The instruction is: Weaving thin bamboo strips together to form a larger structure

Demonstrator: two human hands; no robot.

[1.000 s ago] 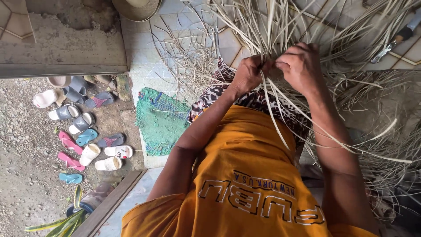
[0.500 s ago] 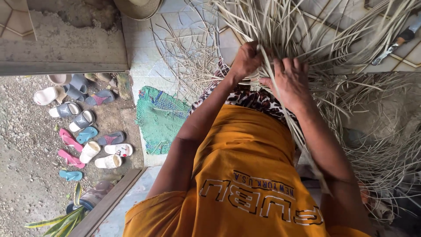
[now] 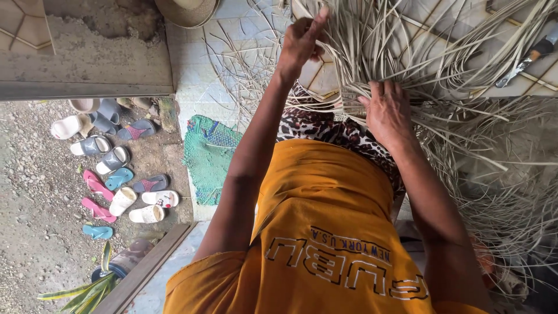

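Pale, dry palm strips [image 3: 407,52] fan across the tiled floor [image 3: 197,70] from about 12 to 4 o'clock, a loose tangle of long flat strands. The left hand [image 3: 302,40] is raised at 12 o'clock, its grip clenched on a few of those strips, thumb and fingers pinched together with the strands running up past the fingertips. The right hand [image 3: 388,113] sits just right of centre, at about 1 o'clock, palm down on the bundle; its grip is pressing and partly closed over the strips, though how many it actually grasps I cannot tell, as the fingers are buried among them.

Both forearms reach out over an orange shirt [image 3: 325,232], with a leopard-print cloth [image 3: 343,134] showing beyond it, just under the strips.

At 2 o'clock, near the top right corner, a knife [image 3: 526,61] with a dark handle lies among the strands, well apart from both hands. A straw hat [image 3: 186,9] is cut off by the top edge at 11 o'clock. A green woven mat [image 3: 209,157] lies at 9 o'clock beside the left arm. Further out at 9 o'clock, many sandals [image 3: 110,174] in pink, blue, grey and white are scattered on gravel ground. Green leaves [image 3: 81,291] poke in at 8 o'clock.
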